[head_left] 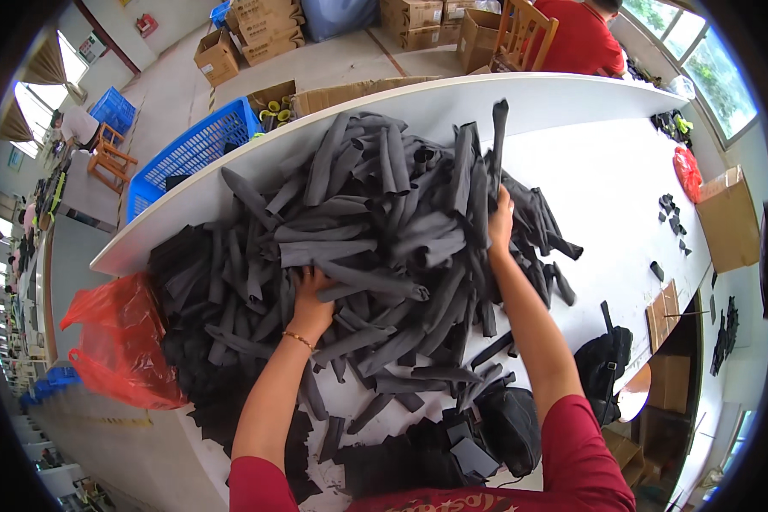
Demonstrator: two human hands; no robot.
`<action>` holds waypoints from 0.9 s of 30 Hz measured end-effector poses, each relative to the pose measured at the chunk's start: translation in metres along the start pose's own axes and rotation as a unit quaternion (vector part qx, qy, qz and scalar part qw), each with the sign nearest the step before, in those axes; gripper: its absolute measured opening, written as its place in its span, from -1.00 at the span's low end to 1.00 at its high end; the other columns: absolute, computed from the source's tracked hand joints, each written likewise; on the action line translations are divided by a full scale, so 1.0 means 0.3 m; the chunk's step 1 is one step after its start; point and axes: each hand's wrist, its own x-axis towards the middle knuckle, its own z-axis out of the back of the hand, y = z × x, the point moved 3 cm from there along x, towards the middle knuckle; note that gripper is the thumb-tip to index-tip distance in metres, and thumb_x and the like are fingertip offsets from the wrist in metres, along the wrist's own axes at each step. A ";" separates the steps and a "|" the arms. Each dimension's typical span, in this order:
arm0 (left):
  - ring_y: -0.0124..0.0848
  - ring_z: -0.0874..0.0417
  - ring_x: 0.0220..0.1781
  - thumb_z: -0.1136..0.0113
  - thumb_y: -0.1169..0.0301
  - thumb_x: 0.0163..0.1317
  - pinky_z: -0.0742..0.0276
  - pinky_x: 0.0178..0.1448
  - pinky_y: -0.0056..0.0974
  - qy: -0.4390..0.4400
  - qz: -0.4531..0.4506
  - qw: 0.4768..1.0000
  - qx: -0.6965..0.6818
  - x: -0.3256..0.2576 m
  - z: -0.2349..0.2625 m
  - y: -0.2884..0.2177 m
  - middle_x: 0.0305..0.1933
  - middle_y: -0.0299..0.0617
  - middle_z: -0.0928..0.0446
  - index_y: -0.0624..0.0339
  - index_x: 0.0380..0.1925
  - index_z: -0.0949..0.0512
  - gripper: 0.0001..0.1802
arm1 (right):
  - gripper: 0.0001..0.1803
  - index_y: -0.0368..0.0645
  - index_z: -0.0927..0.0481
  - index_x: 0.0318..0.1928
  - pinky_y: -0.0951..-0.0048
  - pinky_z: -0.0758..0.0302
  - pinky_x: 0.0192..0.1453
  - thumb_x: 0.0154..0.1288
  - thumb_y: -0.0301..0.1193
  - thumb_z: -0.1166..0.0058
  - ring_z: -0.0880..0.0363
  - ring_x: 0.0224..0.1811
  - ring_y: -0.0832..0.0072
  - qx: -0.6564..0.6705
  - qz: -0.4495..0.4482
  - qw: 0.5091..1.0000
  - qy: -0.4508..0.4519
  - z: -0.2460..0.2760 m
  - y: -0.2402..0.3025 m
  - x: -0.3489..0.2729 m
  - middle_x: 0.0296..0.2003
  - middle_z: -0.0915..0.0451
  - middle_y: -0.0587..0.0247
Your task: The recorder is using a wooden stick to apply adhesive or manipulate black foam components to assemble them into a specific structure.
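Note:
A large heap of dark grey fabric tubes (333, 205) lies on the white table, rolled pieces pointing every way. My left hand (311, 303), with a bracelet at the wrist, reaches into the heap's near side. Its fingers are apart and touch the tubes, the tips partly covered. At the heap's right side, my right hand (501, 226) presses against the tubes with its fingers stretched upward, partly hidden by the pieces. One upright tube (498, 141) stands just beyond its fingertips. I cannot see either hand closed round a piece.
A raised white board (563, 83) edges the table's far side, with a blue basket (194, 145) behind. A red plastic bag (119, 341) sits left; black bags (510, 427) lie near me. Small dark scraps (670, 209) and a cardboard box (729, 220) are at right. Another person (576, 38) sits beyond.

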 end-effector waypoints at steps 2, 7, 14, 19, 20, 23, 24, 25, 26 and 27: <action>0.24 -0.14 0.36 -0.11 0.52 0.06 -0.03 0.36 0.37 0.020 0.031 0.999 0.003 0.041 0.035 0.016 0.33 0.07 -0.16 -0.04 0.07 -0.51 -0.51 | -0.34 0.00 -0.21 0.27 0.04 -0.45 0.00 0.16 -0.30 -0.12 -0.51 0.01 -0.17 -0.050 -0.015 0.998 0.023 -0.066 0.016 0.094 0.06 -0.38 -0.22; 0.23 -0.13 0.36 -0.10 0.43 0.10 -0.02 0.37 0.34 -0.018 0.022 0.999 -0.033 0.117 0.055 -0.007 0.33 0.09 -0.15 -0.03 0.09 -0.45 -0.53 | -0.50 -0.27 -0.38 0.00 0.27 -0.57 -0.37 0.07 -0.39 -0.27 -0.68 -0.38 0.20 -0.071 0.049 0.996 0.030 -0.080 -0.115 0.304 -0.40 -0.61 -0.03; 0.22 -0.09 0.39 -0.25 0.40 0.00 -0.02 0.39 0.31 0.022 -0.048 0.998 -0.020 -0.060 0.187 -0.032 0.33 0.13 -0.12 0.16 0.07 -0.41 -0.45 | -0.27 -0.29 -0.29 0.25 0.37 -0.58 -0.31 0.14 -0.26 -0.30 -0.64 -0.47 0.37 -0.024 -0.018 0.991 0.133 0.228 0.036 0.071 -0.10 -0.53 -0.12; 0.22 0.11 0.50 -0.49 0.40 -0.30 0.04 0.50 0.13 0.103 -0.074 0.983 -0.134 -0.245 0.316 -0.145 0.49 0.08 0.07 0.25 0.05 -0.38 -0.21 | -0.61 -0.29 -0.42 0.13 0.34 -0.51 -0.34 0.41 -0.33 0.03 -0.56 -0.48 0.43 0.017 0.028 0.997 0.068 0.505 0.181 -0.288 -0.39 -0.58 0.13; 0.21 0.10 0.50 -0.49 0.39 -0.30 0.06 0.49 0.18 0.079 -0.052 0.976 -0.194 -0.269 0.340 -0.175 0.48 0.06 0.04 0.23 0.08 -0.37 -0.19 | -0.73 -0.27 -0.47 0.02 0.28 -0.50 -0.37 0.37 -0.43 0.04 -0.59 -0.42 0.32 -0.006 0.097 0.990 0.100 0.517 0.161 -0.403 -0.39 -0.58 0.08; 0.15 0.10 0.53 -0.49 0.34 -0.30 0.12 0.46 0.31 -0.092 -0.109 0.961 -0.236 -0.452 0.274 -0.230 0.49 -0.03 0.00 0.07 0.24 -0.30 -0.04 | -0.66 -0.08 -0.49 0.02 0.30 -0.57 -0.45 0.19 -0.49 -0.08 -0.62 -0.38 0.27 -0.049 0.411 0.849 0.329 0.493 0.188 -0.735 -0.14 -0.57 0.18; 0.12 0.10 0.53 -0.52 0.27 -0.33 0.13 0.43 0.37 -0.010 -0.108 0.981 -0.162 -0.503 0.243 -0.269 0.50 -0.12 -0.01 -0.20 0.33 -0.24 0.06 | -0.61 0.00 -0.47 0.07 0.31 -0.58 -0.47 0.20 -0.42 -0.11 -0.63 -0.36 0.28 -0.074 0.417 0.821 0.382 0.490 0.169 -0.795 -0.06 -0.54 0.17; 0.09 0.12 0.54 -0.53 0.23 -0.33 0.12 0.41 0.41 0.042 -0.137 0.981 -0.127 -0.525 0.219 -0.326 0.51 -0.18 0.01 -0.40 0.31 -0.26 0.06 | -0.56 0.08 -0.46 0.13 0.32 -0.60 -0.48 0.20 -0.36 -0.13 -0.63 -0.34 0.29 -0.105 0.418 0.791 0.434 0.482 0.130 -0.829 0.02 -0.51 0.17; 0.07 0.14 0.54 -0.52 0.22 -0.30 0.11 0.39 0.44 0.086 -0.161 0.976 -0.116 -0.550 0.174 -0.364 0.51 -0.19 0.02 -0.40 0.28 -0.31 -0.01 | -0.54 0.15 -0.45 0.15 0.31 -0.61 -0.48 0.21 -0.30 -0.13 -0.63 -0.32 0.29 -0.136 0.422 0.781 0.439 0.439 0.043 -0.817 0.06 -0.48 0.18; 0.05 0.15 0.54 -0.51 0.20 -0.26 0.09 0.38 0.46 0.132 -0.182 0.969 -0.104 -0.566 0.117 -0.375 0.52 -0.21 0.03 -0.40 0.25 -0.36 -0.08 | -0.53 0.23 -0.44 0.17 0.31 -0.62 -0.47 0.22 -0.24 -0.13 -0.64 -0.29 0.28 -0.165 0.426 0.770 0.446 0.402 -0.036 -0.797 0.09 -0.45 0.18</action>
